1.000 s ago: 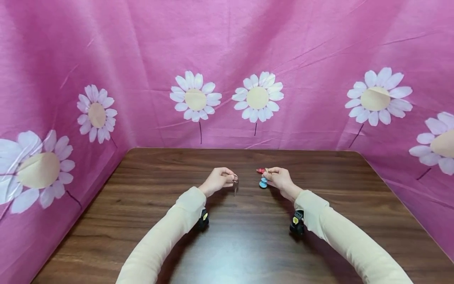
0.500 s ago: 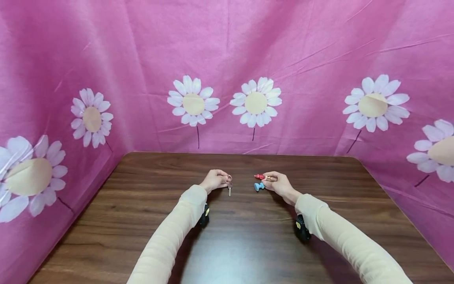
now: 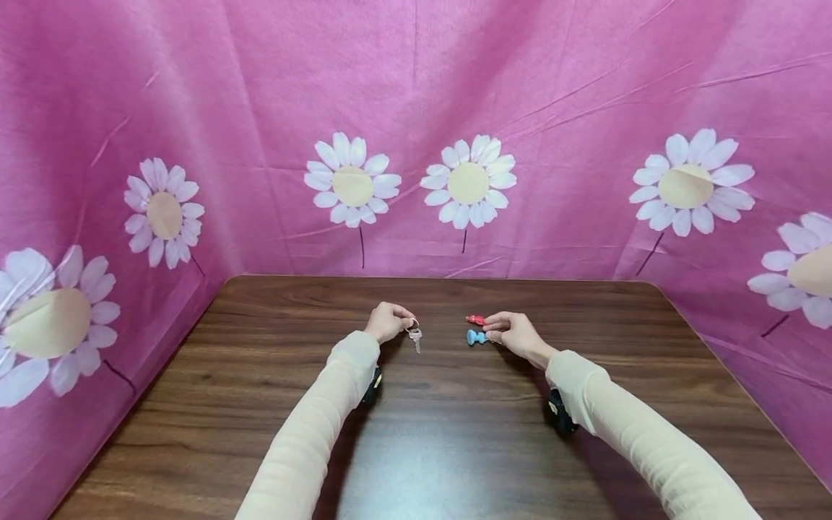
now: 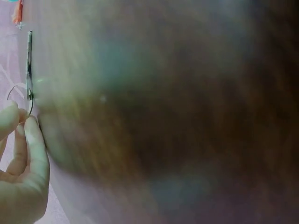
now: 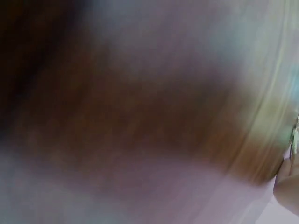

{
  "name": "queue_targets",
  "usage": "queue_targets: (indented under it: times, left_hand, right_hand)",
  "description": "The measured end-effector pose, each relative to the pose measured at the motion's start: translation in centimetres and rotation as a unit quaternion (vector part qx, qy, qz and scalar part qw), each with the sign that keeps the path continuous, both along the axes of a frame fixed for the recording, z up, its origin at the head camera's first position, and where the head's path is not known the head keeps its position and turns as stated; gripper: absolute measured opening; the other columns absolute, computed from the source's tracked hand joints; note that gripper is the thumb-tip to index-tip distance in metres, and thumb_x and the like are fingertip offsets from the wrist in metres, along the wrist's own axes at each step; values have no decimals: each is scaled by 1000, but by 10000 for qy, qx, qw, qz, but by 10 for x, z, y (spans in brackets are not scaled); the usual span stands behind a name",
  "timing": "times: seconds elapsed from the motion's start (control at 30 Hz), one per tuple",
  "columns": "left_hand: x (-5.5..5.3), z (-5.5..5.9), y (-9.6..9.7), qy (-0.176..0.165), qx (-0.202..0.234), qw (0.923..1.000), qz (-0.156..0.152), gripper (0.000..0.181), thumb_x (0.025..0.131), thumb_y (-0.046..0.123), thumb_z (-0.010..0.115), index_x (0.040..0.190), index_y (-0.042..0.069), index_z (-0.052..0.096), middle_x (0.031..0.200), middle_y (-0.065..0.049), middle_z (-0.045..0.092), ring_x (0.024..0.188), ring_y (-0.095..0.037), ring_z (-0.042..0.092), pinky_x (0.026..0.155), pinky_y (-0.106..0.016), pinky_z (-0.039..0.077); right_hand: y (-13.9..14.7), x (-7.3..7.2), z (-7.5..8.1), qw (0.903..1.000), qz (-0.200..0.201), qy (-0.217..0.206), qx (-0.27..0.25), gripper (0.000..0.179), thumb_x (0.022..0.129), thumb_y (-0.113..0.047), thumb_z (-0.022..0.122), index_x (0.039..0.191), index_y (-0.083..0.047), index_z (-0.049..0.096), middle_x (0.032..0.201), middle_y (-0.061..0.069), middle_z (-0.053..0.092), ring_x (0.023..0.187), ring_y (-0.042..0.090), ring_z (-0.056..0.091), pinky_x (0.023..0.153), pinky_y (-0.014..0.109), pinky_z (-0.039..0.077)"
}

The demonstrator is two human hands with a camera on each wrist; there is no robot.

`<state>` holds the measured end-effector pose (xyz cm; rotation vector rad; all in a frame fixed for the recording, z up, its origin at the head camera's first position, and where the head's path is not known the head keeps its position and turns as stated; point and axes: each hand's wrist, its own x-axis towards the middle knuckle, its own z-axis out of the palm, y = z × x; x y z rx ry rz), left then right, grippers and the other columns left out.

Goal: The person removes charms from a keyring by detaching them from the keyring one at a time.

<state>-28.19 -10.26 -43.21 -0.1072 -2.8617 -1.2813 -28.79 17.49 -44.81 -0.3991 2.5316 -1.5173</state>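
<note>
My left hand [image 3: 388, 322] pinches a thin metal key ring [image 3: 409, 328] between thumb and fingertips. A silver key [image 3: 416, 340] hangs from that ring; in the left wrist view the key [image 4: 29, 58] appears edge-on. Across a gap to the right, my right hand [image 3: 518, 335] holds a keychain with a small red charm [image 3: 477, 320] and a light blue charm [image 3: 475, 337] sticking out to the left of its fingertips. Only a sliver of gold-coloured metal [image 5: 294, 137] and part of the hand show at the right wrist view's edge.
Both hands are over a dark brown wood-grain table [image 3: 416, 419]. A pink cloth [image 3: 552, 94] with white daisies surrounds it at the back and sides. Most of each wrist view is a blurred brown surface.
My left hand has drawn slightly to the left with the key, widening the gap. The right hand has shifted a little to the right, and the charms have swung round at its fingertips.
</note>
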Motion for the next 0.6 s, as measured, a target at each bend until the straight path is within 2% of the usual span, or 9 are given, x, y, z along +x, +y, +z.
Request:
queue_targets:
  times: [0.17,0.33,0.43,0.6]
  left_hand:
    - [-4,-3,-2,99,-205,9997,37,13,80,10,64,88,7,74,92,-6,72,94,-20,63,83,-31,47]
    - [-4,-3,-7,270,-569,9980,37,15,79,7,63,90,8,73,91,-6,72,93,-22,64,82,-33,49]
    - [-4,-4,-12,294,-571,9979,83,15,80,7,63,92,8,73,88,-5,72,91,-21,64,80,-32,48]
    - [-5,-3,-20,183,-402,9985,319,17,80,8,66,95,8,72,89,-6,72,91,-22,64,83,-34,47]
  right_hand:
    - [5,0,-4,9992,273,282,75,36,76,-2,71,108,10,59,104,25,64,90,22,61,68,18,48]
    - [3,0,-3,9956,621,467,518,43,70,-8,77,108,5,62,104,20,64,96,27,58,82,29,48]
    - [3,0,-2,9951,618,417,654,43,70,-7,77,109,3,62,105,18,64,98,27,58,85,36,48]
    - [4,0,-1,9954,595,404,626,42,70,-4,76,109,5,61,106,20,64,99,29,58,87,39,48]
